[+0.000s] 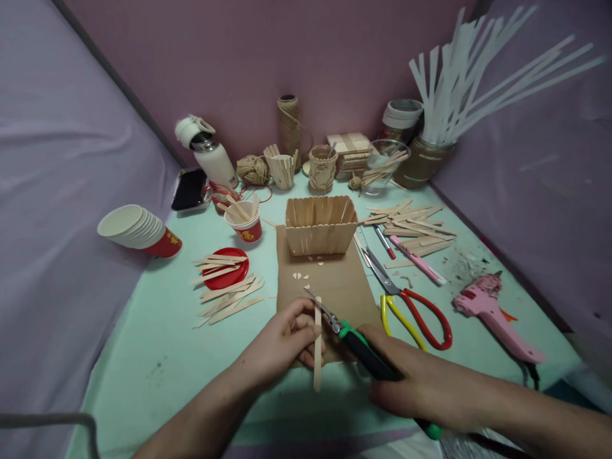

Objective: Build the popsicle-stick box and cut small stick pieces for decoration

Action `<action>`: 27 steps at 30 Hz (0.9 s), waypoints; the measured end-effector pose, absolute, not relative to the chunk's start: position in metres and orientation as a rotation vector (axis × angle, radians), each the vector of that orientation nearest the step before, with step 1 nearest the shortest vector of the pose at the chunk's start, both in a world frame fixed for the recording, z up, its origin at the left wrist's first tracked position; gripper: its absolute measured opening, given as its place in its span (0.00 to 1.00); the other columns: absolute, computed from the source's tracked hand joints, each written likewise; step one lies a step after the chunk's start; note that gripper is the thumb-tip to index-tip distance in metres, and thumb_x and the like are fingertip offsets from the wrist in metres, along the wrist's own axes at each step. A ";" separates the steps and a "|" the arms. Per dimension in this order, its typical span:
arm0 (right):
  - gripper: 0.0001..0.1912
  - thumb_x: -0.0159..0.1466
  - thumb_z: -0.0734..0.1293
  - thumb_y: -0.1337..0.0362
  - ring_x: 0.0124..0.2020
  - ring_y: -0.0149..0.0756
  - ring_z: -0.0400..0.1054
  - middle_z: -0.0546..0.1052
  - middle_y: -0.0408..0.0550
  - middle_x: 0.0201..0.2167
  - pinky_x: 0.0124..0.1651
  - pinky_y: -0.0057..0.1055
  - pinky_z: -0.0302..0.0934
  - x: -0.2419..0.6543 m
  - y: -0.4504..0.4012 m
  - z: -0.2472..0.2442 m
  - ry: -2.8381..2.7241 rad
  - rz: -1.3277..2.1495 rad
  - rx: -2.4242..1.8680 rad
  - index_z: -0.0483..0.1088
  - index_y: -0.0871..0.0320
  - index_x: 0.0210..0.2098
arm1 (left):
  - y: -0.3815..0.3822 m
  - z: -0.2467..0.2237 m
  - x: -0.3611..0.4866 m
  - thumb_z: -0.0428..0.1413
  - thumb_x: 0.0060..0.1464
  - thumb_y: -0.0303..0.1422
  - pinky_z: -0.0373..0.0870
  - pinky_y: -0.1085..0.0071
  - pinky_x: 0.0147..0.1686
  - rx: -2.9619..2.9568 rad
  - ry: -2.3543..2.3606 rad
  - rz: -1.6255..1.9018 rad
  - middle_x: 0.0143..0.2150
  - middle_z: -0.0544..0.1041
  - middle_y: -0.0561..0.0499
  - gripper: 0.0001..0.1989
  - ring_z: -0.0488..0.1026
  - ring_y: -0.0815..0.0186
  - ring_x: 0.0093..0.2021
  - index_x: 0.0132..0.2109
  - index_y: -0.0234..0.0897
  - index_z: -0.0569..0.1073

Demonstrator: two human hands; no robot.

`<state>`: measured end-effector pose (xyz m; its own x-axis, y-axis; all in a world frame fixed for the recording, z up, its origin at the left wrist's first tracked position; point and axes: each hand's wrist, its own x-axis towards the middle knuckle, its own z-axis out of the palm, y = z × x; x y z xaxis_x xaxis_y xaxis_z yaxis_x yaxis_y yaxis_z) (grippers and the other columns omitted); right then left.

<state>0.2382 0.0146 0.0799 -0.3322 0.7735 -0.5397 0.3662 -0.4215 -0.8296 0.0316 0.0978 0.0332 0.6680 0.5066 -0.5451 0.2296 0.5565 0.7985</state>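
Note:
My left hand [301,335] pinches a wooden craft stick [318,350], held roughly upright in this view over a sheet of brown cardboard [329,280]. In my right hand [411,379] is a pair of snips [361,347] with green and black handles; my fingers are closed round them. Their narrow metal tips reach to the stick's upper end, though whether the blades touch it I cannot tell. Several small rounded wood offcuts [299,276] lie on the cardboard. Behind them stands a box made of craft sticks [321,236].
Red-handled scissors [421,312], a pink utility knife [418,260] and a pink glue gun [497,319] lie to the right. Loose sticks [415,223] are spread at the back right. Left are cut sticks [234,299], a red lid [224,277] and stacked paper cups [141,229].

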 end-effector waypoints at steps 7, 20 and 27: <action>0.20 0.53 0.63 0.64 0.49 0.47 0.64 0.73 0.50 0.42 0.52 0.38 0.58 0.234 0.014 0.076 -1.383 1.918 -1.541 0.67 0.61 0.45 | 0.100 0.035 0.030 0.57 0.51 0.36 0.67 0.76 0.25 0.916 0.881 0.178 0.26 0.72 0.54 0.15 0.72 0.71 0.23 0.43 0.36 0.65; 0.24 0.55 0.64 0.62 0.49 0.45 0.64 0.72 0.50 0.45 0.51 0.40 0.59 0.236 0.001 0.071 -1.282 1.898 -1.535 0.66 0.59 0.51 | 0.103 0.039 0.029 0.56 0.53 0.36 0.67 0.77 0.24 1.001 0.930 0.116 0.27 0.73 0.54 0.14 0.72 0.72 0.24 0.45 0.37 0.65; 0.28 0.57 0.66 0.52 0.42 0.40 0.63 0.69 0.48 0.42 0.47 0.38 0.59 0.238 -0.022 0.035 -0.960 1.792 -1.277 0.63 0.55 0.55 | 0.106 0.040 0.028 0.62 0.48 0.34 0.71 0.73 0.31 1.060 0.905 0.214 0.30 0.70 0.57 0.20 0.73 0.70 0.30 0.47 0.38 0.64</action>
<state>0.2383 -0.0215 0.0351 -0.2461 0.8734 -0.4203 -0.1342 -0.4602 -0.8776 0.0280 0.1059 0.0398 0.6349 0.5551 -0.5374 0.2553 0.5058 0.8240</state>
